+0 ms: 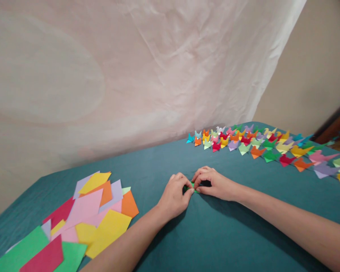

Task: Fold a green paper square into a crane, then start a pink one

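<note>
Between my two hands is a small piece of folded green paper [193, 185], mostly covered by the fingers. My left hand [178, 194] pinches its near left side between thumb and fingers. From the other side, my right hand [211, 183] has its thumb and fingertips closed on the paper's right part. Both hands rest low over the teal tablecloth [215, 234], with their fingertips almost touching. The exact shape of the folded paper cannot be made out.
Loose sheets of coloured paper [85, 207] lie overlapping on the left side of the table. Rows of small folded paper birds [257, 152] in many colours stand at the right and back right. A pale cloth [158, 75] hangs behind the table.
</note>
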Action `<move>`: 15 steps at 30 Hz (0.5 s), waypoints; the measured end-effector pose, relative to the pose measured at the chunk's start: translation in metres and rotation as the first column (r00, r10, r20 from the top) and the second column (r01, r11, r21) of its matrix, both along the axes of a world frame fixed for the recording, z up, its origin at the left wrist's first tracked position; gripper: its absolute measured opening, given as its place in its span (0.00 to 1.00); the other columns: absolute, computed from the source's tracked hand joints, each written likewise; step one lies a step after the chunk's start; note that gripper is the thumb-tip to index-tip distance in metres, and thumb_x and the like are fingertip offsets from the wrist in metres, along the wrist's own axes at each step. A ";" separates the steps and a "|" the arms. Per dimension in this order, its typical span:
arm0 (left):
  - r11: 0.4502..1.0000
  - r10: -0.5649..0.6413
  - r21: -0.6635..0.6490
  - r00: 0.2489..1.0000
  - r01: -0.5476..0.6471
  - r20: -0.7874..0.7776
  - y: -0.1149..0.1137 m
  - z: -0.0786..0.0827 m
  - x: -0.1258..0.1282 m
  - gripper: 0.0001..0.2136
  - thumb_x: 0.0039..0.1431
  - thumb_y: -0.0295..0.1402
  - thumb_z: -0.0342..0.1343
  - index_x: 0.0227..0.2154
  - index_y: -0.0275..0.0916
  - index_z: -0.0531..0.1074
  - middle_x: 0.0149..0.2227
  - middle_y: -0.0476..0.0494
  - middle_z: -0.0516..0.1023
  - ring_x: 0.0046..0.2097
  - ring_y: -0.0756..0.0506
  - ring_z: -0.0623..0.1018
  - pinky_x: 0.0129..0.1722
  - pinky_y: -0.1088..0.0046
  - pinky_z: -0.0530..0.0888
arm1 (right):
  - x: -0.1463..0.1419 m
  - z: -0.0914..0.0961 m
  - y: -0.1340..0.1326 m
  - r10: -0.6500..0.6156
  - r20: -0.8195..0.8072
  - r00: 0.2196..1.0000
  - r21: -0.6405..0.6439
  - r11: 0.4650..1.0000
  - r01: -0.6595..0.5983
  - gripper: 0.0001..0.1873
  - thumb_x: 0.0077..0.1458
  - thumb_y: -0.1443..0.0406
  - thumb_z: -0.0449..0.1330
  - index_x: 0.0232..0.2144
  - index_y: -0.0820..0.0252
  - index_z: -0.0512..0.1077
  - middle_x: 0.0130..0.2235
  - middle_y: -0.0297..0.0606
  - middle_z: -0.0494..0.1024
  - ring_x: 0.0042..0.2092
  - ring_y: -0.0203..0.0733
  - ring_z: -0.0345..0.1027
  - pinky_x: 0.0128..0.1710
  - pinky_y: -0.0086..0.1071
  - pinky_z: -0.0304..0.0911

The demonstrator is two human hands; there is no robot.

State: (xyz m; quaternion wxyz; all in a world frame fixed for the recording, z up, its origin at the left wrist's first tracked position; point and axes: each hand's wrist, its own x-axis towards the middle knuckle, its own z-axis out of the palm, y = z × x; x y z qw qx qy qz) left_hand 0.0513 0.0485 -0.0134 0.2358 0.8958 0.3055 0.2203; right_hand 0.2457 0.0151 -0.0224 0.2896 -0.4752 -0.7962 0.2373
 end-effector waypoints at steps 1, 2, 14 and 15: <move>1.000 0.002 0.002 1.000 -0.002 0.000 0.000 0.000 0.000 0.01 0.53 0.27 0.54 0.28 0.38 0.69 0.33 0.46 0.69 0.39 0.45 0.68 0.43 0.67 0.64 | 0.000 0.000 0.000 0.002 -0.002 1.000 0.001 1.000 -0.002 0.03 0.50 0.66 0.60 0.30 0.55 0.74 0.39 0.35 0.75 0.44 0.43 0.63 0.47 0.42 0.53; 1.000 0.003 0.003 1.000 -0.003 -0.001 0.000 0.000 0.000 0.01 0.53 0.27 0.54 0.28 0.39 0.69 0.33 0.46 0.69 0.39 0.45 0.68 0.42 0.67 0.64 | 0.000 0.001 -0.001 0.003 -0.005 1.000 0.002 1.000 -0.003 0.03 0.50 0.66 0.60 0.31 0.55 0.73 0.38 0.35 0.75 0.44 0.43 0.64 0.47 0.42 0.53; 1.000 -0.005 -0.001 1.000 0.005 -0.013 0.001 0.002 0.001 0.02 0.52 0.27 0.54 0.30 0.40 0.69 0.34 0.47 0.70 0.39 0.45 0.68 0.43 0.67 0.63 | 0.002 0.002 -0.004 0.055 -0.053 0.997 0.069 0.996 -0.051 0.08 0.51 0.70 0.57 0.35 0.55 0.73 0.38 0.35 0.77 0.44 0.41 0.67 0.48 0.40 0.57; 1.000 -0.006 -0.003 1.000 0.006 -0.013 0.000 0.003 0.000 0.03 0.52 0.26 0.54 0.30 0.40 0.68 0.34 0.47 0.70 0.40 0.45 0.68 0.43 0.67 0.63 | 0.003 0.003 -0.006 0.081 -0.039 0.996 0.089 0.993 -0.078 0.11 0.52 0.71 0.55 0.37 0.55 0.73 0.39 0.36 0.77 0.45 0.41 0.67 0.48 0.40 0.57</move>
